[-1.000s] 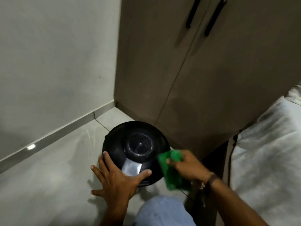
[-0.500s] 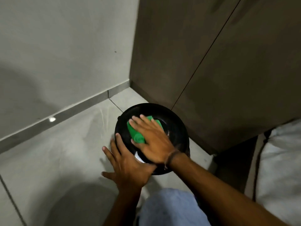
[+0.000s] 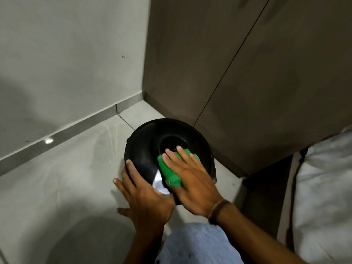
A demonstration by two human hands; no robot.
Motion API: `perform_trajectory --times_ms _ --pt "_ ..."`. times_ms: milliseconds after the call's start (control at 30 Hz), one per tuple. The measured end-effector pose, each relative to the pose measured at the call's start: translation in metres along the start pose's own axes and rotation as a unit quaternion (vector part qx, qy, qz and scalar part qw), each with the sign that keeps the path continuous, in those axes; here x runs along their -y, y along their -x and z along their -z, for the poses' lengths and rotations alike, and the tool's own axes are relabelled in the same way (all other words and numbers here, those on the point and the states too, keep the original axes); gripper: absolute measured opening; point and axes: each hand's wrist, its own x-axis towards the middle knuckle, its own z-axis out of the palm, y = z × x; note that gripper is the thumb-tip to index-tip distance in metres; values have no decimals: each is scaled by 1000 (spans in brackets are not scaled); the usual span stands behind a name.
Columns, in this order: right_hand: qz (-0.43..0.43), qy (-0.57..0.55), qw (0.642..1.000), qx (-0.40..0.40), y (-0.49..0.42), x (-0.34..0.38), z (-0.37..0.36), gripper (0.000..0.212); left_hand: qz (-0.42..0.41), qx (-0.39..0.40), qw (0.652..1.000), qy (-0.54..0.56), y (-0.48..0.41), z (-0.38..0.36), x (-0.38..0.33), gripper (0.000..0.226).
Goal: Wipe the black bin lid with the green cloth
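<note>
Your right hand (image 3: 190,180) lies flat and open on the green cloth (image 3: 169,168), fingers spread, pressing it onto the black bin lid (image 3: 152,141). The cloth sits on the near right part of the lid, between the sunken round centre and the rim, with one rolled end poking out beside your thumb and another edge showing past your fingertips. A dark band (image 3: 219,208) circles your right wrist.

Your left hand (image 3: 144,199) is open too, splayed against the near left side of the bin: fingers reach up along the rim, the thumb points toward your right hand and touches the lid's near edge. It grips nothing; it only braces the bin. A pale shiny patch shows on the lid between your two hands.

The lid sits on its bin on the tiled floor (image 3: 66,178), in the corner where the pale wall (image 3: 66,63) with its grey skirting (image 3: 76,128) meets the brown cabinet (image 3: 257,82). The far rim is just beside the cabinet's base. A white cushion or bedding (image 3: 323,197) fills the right edge of the view, well apart from the bin. Your knee in light blue fabric (image 3: 198,244) shows at the bottom, below your wrists
</note>
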Motion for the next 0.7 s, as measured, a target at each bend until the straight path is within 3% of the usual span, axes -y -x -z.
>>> perform_trajectory --times_ms 167,233,333,433,500,633,700 --pt "-141 32 989 -37 -63 -21 39 69 -15 33 999 1 0 2 -4 172" --pt "-117 19 992 -35 -82 8 23 69 -14 18 1000 -3 0 1 -4 161" --pt "-45 48 998 -2 -35 23 2 75 -15 -27 999 11 1 -2 -4 131" --pt "-121 106 987 -9 -44 -12 34 71 -8 -1 1000 22 2 -2 -3 161" --pt "-160 113 980 -20 -76 -14 49 65 -7 9 1000 27 1 -3 -5 169" --pt "-63 141 988 26 -65 8 23 70 -2 -6 1000 21 1 -6 -6 162" --pt "-63 165 984 28 -60 0 32 68 0 -2 1000 23 2 -5 -4 164"
